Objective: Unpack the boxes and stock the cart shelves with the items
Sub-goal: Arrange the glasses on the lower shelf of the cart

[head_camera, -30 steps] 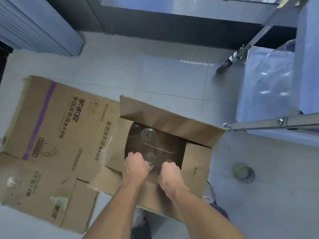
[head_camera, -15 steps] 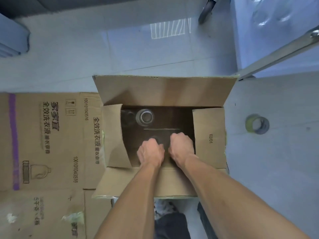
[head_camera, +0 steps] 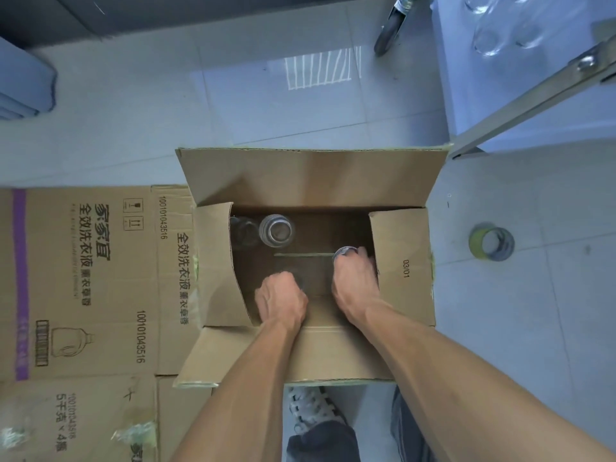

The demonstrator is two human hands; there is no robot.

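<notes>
- Nearest the camera, a person's two forearms reach down into an open cardboard box [head_camera: 310, 181] standing on the tiled floor, its four flaps folded outward.
- The left hand [head_camera: 281, 300] is curled, knuckles up, low in the box's near side; its grip seems to close on something dark beneath it, but what it holds cannot be made out.
- The right hand [head_camera: 355, 285] wraps its fingers around the neck of a glass jar [head_camera: 345, 253], whose rim shows just beyond the knuckles, close to the box's right flap.
- Judged from their look, the jars are rigid, smooth and breakable, probably slippery under bare skin; a hold around the neck or shoulder, lifted straight up, looks safest.
- Farther in, two more jars [head_camera: 276, 231] stand upright in the far-left corner, well apart from either grip, and a cardboard divider strip crosses the middle.
- Beside the box lie flattened cartons [head_camera: 83, 278] at left and a tape roll [head_camera: 491, 243] at right.
- Beyond, at top right, the cart shelf [head_camera: 466, 105] already carries clear glassware [head_camera: 500, 31].
</notes>
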